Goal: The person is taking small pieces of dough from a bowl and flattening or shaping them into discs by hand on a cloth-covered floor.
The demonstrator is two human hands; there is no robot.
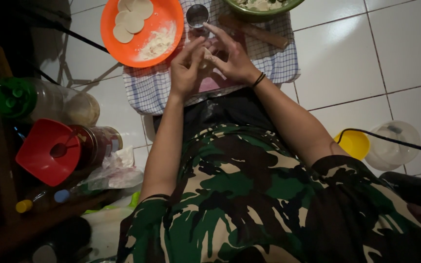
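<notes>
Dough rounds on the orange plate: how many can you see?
3, possibly more under the stack. The dough rounds overlap along the far-left edge of the orange plate: one topmost at the frame edge, one middle, one lowest left.

Dough piece (207,54) mostly hidden between left hand (187,68) and right hand (234,58); shape unclear. Green bowl (261,9) cut off by top edge. Orange plate (142,30) clipped at top. Lower-left clutter too dark to tell.

White tiled floor (405,44) (glossy), dim left
</notes>
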